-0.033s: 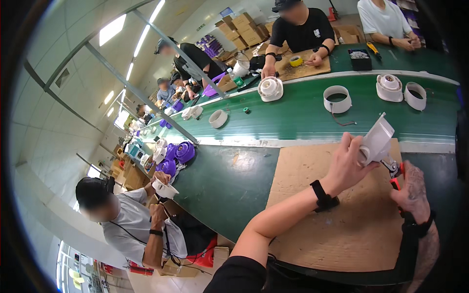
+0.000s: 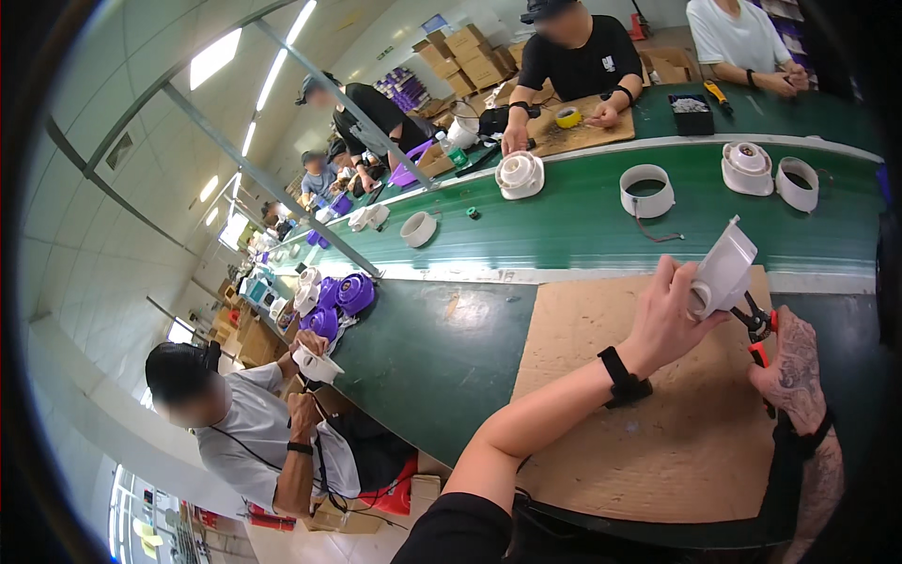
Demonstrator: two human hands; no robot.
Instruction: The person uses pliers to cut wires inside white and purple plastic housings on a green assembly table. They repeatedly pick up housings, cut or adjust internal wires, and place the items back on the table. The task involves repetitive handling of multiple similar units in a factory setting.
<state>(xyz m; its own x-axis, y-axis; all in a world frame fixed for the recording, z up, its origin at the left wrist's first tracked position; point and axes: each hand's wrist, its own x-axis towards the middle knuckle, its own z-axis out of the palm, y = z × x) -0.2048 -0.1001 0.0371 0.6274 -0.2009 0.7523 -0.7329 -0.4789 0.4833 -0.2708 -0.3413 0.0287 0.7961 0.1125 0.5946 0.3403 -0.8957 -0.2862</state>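
Observation:
My left hand (image 2: pixel 669 317) grips a white plastic housing part (image 2: pixel 725 267) and holds it tilted above the brown board (image 2: pixel 648 442) on the green bench. A black band sits on that wrist. My right hand (image 2: pixel 787 362) is closed on red-handled pliers (image 2: pixel 757 324), whose jaws touch the lower edge of the white part.
A green conveyor belt (image 2: pixel 564 221) runs behind the board, carrying white round housings (image 2: pixel 520 174) and rings (image 2: pixel 646 191). Across it a person works at a board with yellow tape (image 2: pixel 567 117). A seated person at my left holds a white part (image 2: pixel 315 365); purple parts (image 2: pixel 343 294) lie nearby.

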